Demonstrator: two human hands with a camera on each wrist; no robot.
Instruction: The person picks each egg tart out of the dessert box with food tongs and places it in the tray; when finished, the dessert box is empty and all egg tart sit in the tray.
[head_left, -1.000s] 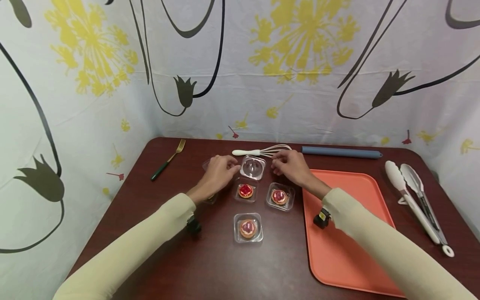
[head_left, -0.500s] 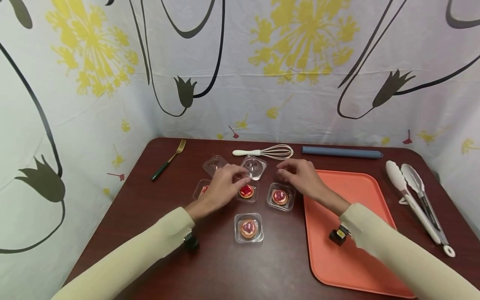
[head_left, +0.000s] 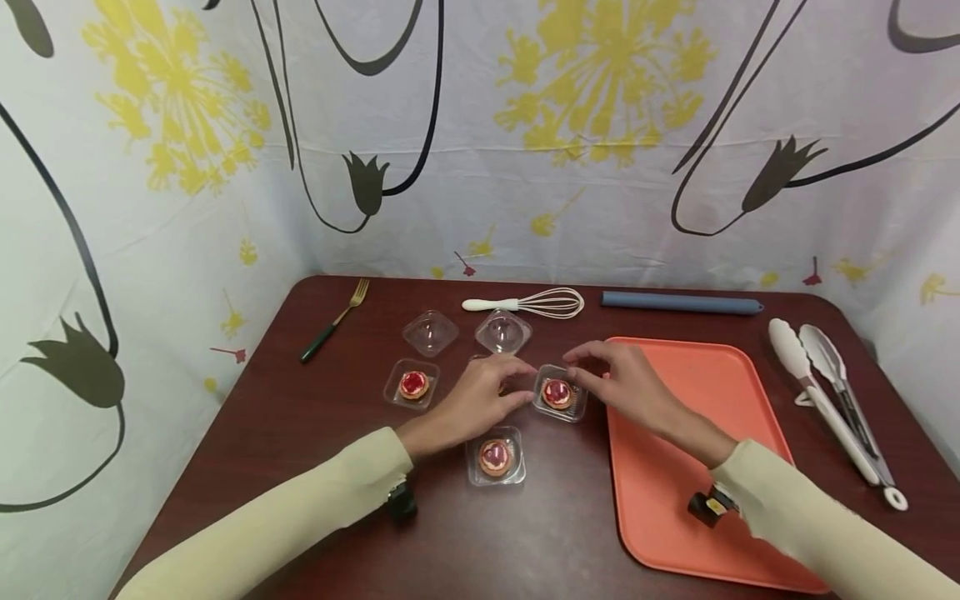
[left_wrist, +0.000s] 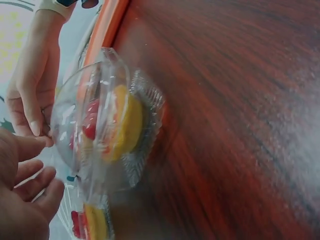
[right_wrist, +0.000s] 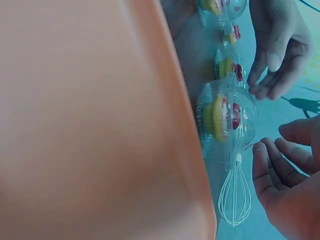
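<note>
My left hand [head_left: 483,398] hovers over the middle of the group of fruit tarts, fingers loosely bent, with nothing gripped. Across from it, my right hand [head_left: 624,377] is at the right side of a tart [head_left: 557,393] in a clear plastic container with a domed lid. The fingertips of both hands are close to that container; whether they touch it I cannot tell. Nearer to me lies another tart [head_left: 495,457] under a clear dome. At left, a red-topped tart [head_left: 413,384] sits in an opened container, its lid [head_left: 431,333] behind. My left hand mostly hides another container, whose open lid [head_left: 503,332] shows.
A coral tray [head_left: 693,533] lies under my right forearm. Along the back are a white whisk [head_left: 551,303] and a blue rod [head_left: 682,303]. A green-handled fork [head_left: 333,321] is at far left, tongs [head_left: 832,408] at far right.
Both hands have come back from the open lids toward me. The left hand has also moved right, uncovering the left tart, and both hands now flank the right-hand container.
</note>
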